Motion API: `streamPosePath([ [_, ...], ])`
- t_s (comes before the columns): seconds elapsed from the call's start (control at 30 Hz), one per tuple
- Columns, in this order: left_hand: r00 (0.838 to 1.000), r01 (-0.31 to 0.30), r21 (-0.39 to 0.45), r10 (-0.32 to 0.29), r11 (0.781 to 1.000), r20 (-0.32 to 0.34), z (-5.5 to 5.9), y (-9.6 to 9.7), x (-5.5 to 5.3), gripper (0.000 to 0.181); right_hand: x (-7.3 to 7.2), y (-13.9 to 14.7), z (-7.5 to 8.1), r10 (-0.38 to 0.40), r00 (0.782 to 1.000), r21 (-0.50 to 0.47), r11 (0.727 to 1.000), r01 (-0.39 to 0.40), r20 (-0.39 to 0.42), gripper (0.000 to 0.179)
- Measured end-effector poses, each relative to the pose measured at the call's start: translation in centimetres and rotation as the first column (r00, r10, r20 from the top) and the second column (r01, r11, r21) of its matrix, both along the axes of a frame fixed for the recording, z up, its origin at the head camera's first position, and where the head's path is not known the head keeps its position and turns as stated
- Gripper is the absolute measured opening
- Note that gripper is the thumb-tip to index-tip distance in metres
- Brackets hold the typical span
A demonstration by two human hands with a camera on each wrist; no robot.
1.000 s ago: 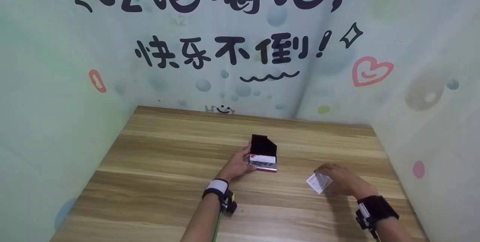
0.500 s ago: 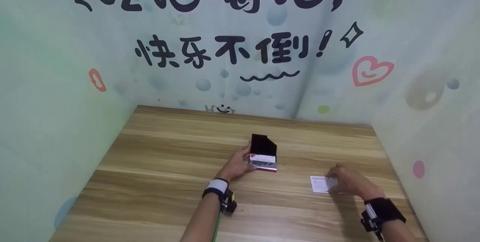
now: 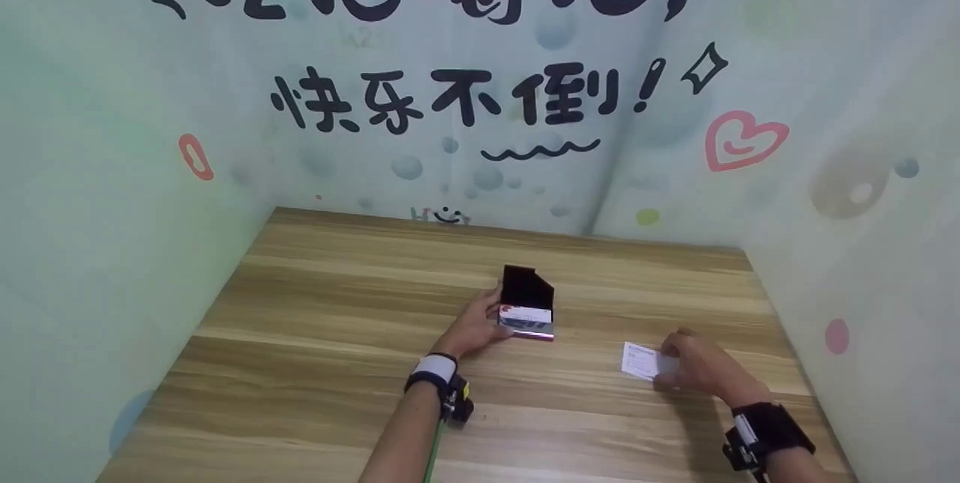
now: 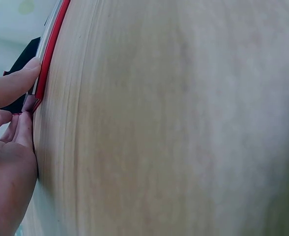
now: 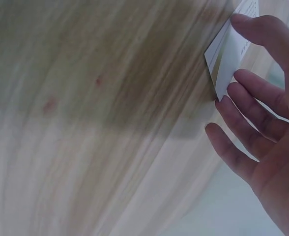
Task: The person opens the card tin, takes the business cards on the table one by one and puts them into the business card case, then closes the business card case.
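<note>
A business card case (image 3: 526, 292) stands on the table with its black-lined lid raised and white cards (image 3: 523, 316) showing in its lower part. My left hand (image 3: 471, 328) holds the case at its left side, thumb in front and fingers behind. The case's red edge (image 4: 51, 54) shows in the left wrist view. To the right, my right hand (image 3: 701, 365) pinches white printed business cards (image 3: 639, 361) between thumb and fingertips. Their corner lies close over the wood in the right wrist view, where more than one layer of card (image 5: 228, 56) shows.
The wood-grain table (image 3: 322, 303) is bounded by a printed backdrop (image 3: 420, 160) at the rear and by pale side panels. Wrist cameras are strapped to both arms, and a green cable (image 3: 434, 453) runs along the left forearm.
My right hand has shifted slightly right, and the cards in it have turned from a diamond angle to nearly level. The left hand and the case have stayed in place.
</note>
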State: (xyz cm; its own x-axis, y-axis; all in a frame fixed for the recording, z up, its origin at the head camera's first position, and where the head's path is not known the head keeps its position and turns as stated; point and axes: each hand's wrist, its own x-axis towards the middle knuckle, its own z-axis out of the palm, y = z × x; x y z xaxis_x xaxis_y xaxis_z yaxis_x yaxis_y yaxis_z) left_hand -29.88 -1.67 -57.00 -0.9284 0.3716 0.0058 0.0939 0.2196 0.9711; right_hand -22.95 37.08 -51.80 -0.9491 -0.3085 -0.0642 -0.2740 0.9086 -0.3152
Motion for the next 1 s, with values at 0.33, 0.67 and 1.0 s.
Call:
streamPosePath([
  [0.33, 1.000, 0.010, -0.005, -0.010, 1.000, 0.003, 0.0, 0.2, 0.0, 0.085, 0.1, -1.1, -0.6, 0.021, 0.992, 0.011, 1.000, -0.020, -0.128, 0.053],
  [0.67, 0.999, 0.021, -0.046, -0.022, 0.999, -0.025, 0.1, 0.1, -0.3, 0.086, 0.0, -2.0, -0.5, 0.006, 0.992, 0.023, 1.000, -0.004, -0.127, 0.053],
  [1.0, 1.000, 0.023, -0.020, -0.023, 1.000, -0.004, -0.1, -0.1, -0.2, 0.086, -0.8, -3.2, -0.5, 0.085, 0.975, 0.028, 0.996, -0.081, -0.206, 0.048],
])
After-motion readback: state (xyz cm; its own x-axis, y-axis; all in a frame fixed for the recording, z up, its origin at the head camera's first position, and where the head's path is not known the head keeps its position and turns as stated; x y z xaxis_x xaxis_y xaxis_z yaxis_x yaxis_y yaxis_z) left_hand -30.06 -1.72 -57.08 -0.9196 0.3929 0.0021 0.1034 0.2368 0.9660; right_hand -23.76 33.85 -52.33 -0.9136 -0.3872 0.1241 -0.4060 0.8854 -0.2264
